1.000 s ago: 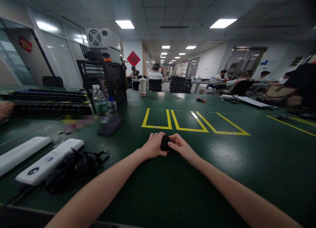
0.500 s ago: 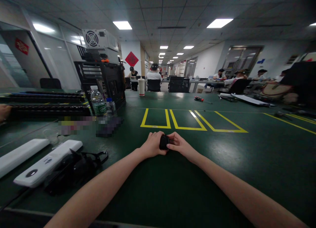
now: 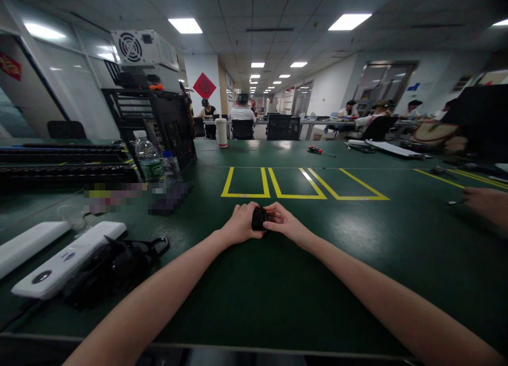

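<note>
Between my hands is a small black object (image 3: pixel 259 219), rounded and partly covered by fingers; its kind cannot be made out. My left hand (image 3: pixel 241 223) wraps round its left side, thumb underneath. From the right, the fingertips and thumb of my right hand (image 3: pixel 282 219) pinch its edge. Both hands are low over the green tabletop (image 3: pixel 254 286), just in front of the yellow tape outlines (image 3: pixel 246 195).
To the left lie white power banks (image 3: pixel 69 260), a black strapped item (image 3: pixel 115 265), water bottles (image 3: pixel 148 157) and a computer case (image 3: pixel 170 122). A red screwdriver (image 3: pixel 315 150) and white cup (image 3: pixel 221 132) stand farther back. Another person's hand (image 3: pixel 488 202) reaches in at right.
The view has shifted slightly, and my hands keep the same hold on the black object. Another person's hand has come in at the right edge; the one at far left has gone out of view.
</note>
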`<move>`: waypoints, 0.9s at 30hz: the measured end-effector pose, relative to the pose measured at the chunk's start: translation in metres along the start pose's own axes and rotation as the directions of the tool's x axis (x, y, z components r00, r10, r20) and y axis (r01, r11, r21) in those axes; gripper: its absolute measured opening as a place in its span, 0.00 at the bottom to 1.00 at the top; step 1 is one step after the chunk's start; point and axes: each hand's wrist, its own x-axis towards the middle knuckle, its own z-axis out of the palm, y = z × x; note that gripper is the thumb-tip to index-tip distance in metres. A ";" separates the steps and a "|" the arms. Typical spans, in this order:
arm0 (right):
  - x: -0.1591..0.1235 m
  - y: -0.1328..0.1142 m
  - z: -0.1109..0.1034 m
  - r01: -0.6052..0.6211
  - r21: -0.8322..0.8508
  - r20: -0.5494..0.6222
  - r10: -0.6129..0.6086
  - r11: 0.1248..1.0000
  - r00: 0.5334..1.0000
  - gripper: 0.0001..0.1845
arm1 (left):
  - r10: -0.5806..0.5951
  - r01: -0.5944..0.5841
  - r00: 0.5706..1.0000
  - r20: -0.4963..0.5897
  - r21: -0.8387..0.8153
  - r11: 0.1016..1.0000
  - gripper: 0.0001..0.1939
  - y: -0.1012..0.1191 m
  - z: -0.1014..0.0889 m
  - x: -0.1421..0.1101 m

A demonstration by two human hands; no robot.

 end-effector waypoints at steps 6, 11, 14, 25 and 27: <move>-0.001 -0.002 0.005 -0.022 -0.041 -0.073 0.019 0.999 0.997 0.14 | -0.014 0.014 1.000 0.018 -0.019 1.000 0.28 0.001 -0.002 0.000; 0.002 0.003 0.004 -0.032 -0.085 -0.069 0.026 0.996 0.997 0.14 | -0.013 0.013 1.000 0.008 -0.025 1.000 0.28 -0.002 -0.001 0.000; 0.003 0.004 0.002 0.005 -0.038 -0.015 -0.005 0.999 1.000 0.15 | 0.013 -0.013 1.000 -0.007 -0.008 1.000 0.27 -0.003 0.001 0.000; 0.001 -0.002 0.006 -0.071 -0.083 -0.090 0.064 0.994 0.994 0.17 | -0.013 0.013 1.000 0.014 -0.012 1.000 0.28 -0.001 -0.001 0.000; 0.001 -0.002 0.005 -0.053 -0.052 -0.046 0.050 0.997 0.998 0.17 | -0.023 0.023 0.999 0.023 -0.012 1.000 0.27 0.000 -0.002 0.000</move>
